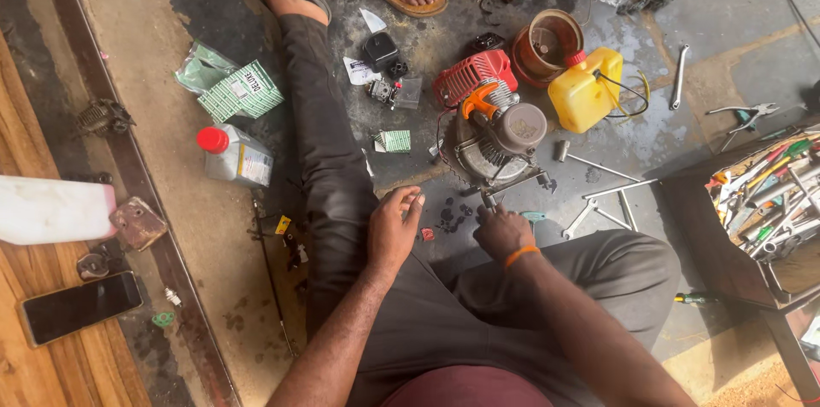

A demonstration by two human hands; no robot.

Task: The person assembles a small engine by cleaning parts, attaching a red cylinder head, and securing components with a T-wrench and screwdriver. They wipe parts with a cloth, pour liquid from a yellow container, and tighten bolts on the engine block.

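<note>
Engine [495, 138] sits half stripped just beyond the right hand [502, 232], which pinches a small tool [488, 200] at its base; loose screws [453, 217] lie between the hands, left hand [391, 232] open-fingered, empty.

Floor [752, 5]: grey concrete, oil-stained, sandy strip at left.
Left edge: wooden boards [51, 339].
Right: dark wooden tool tray [709, 228].
Light: even daylight.

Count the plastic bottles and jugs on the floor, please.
3: a yellow plastic jug with a red cap right of the engine, a grey bottle with a red cap left of the leg, a white jug at far left. Others may be hidden.
</note>
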